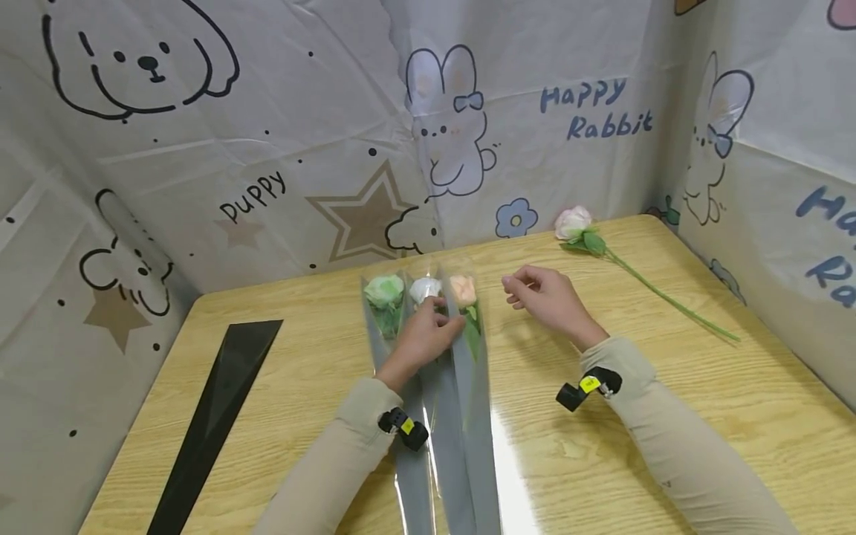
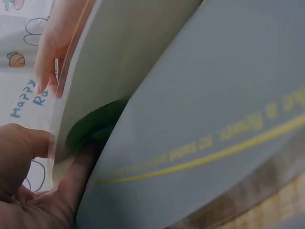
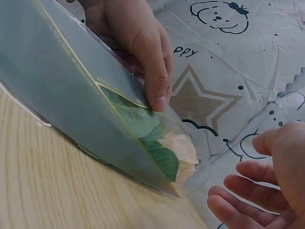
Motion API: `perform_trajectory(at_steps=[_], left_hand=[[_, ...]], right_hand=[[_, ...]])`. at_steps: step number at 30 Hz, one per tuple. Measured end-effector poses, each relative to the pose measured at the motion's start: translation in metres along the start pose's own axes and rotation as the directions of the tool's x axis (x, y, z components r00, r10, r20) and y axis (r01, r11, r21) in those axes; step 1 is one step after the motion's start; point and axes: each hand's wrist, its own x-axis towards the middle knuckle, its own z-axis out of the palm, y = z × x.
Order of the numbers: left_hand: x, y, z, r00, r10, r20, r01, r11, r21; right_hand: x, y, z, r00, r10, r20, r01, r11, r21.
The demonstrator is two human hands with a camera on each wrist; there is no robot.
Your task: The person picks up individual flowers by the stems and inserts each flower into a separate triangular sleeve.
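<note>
Three artificial roses in grey and clear flower sleeves lie side by side: a green rose [image 1: 384, 290], a white rose [image 1: 424, 287] and a peach rose [image 1: 463, 290]. My left hand [image 1: 421, 336] reaches over the white rose and pinches the edge of the peach rose's sleeve [image 3: 57, 90] between thumb and fingers. The left wrist view shows fingers inside the sleeve's mouth, near a green leaf [image 2: 95, 123]. To the right of the sleeves, my right hand [image 1: 550, 299] hovers with relaxed, slightly bent fingers and holds nothing.
A loose pale pink rose [image 1: 574, 223] lies at the back right, its long stem slanting toward the right edge. On the left lies a flat black sleeve [image 1: 217, 416]. Printed cloth walls [image 1: 321, 134] enclose the back and sides of the wooden table [image 1: 321, 349].
</note>
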Motion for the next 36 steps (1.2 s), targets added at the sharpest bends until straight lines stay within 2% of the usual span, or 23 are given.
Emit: perform_trajectory(at_steps=[5, 10, 17, 22, 27, 31, 36], left_hand=[[-0.001, 0.004, 0.0, 1.0, 0.002, -0.015, -0.001, 0.998, 0.056], [-0.005, 0.006, -0.004, 1.0, 0.005, 0.003, -0.006, 0.996, 0.09], [-0.008, 0.009, -0.011, 0.993, 0.121, -0.009, -0.118, 0.979, 0.166], [-0.013, 0.01, -0.016, 0.986, 0.168, -0.025, -0.159, 0.966, 0.203], [-0.017, 0.008, -0.028, 0.975, 0.219, -0.042, -0.2, 0.942, 0.269], [-0.019, 0.007, -0.04, 0.972, 0.233, -0.04, -0.211, 0.931, 0.299], [-0.023, 0.003, -0.059, 0.957, 0.269, -0.104, -0.221, 0.915, 0.337]], right_hand=[[0.001, 0.004, 0.0, 1.0, -0.008, 0.003, 0.008, 1.0, 0.004], [0.002, 0.006, 0.0, 1.0, -0.019, -0.002, 0.019, 1.0, -0.016], [0.002, 0.007, -0.001, 0.999, -0.033, -0.002, 0.033, 0.998, -0.044], [0.001, 0.006, -0.001, 0.999, -0.038, -0.003, 0.038, 0.996, -0.075], [-0.001, 0.004, 0.0, 0.999, -0.049, -0.001, 0.049, 0.994, -0.102], [-0.001, 0.006, 0.001, 0.998, -0.058, -0.004, 0.058, 0.992, -0.11], [0.001, 0.011, 0.004, 0.998, -0.056, -0.024, 0.053, 0.994, -0.096]])
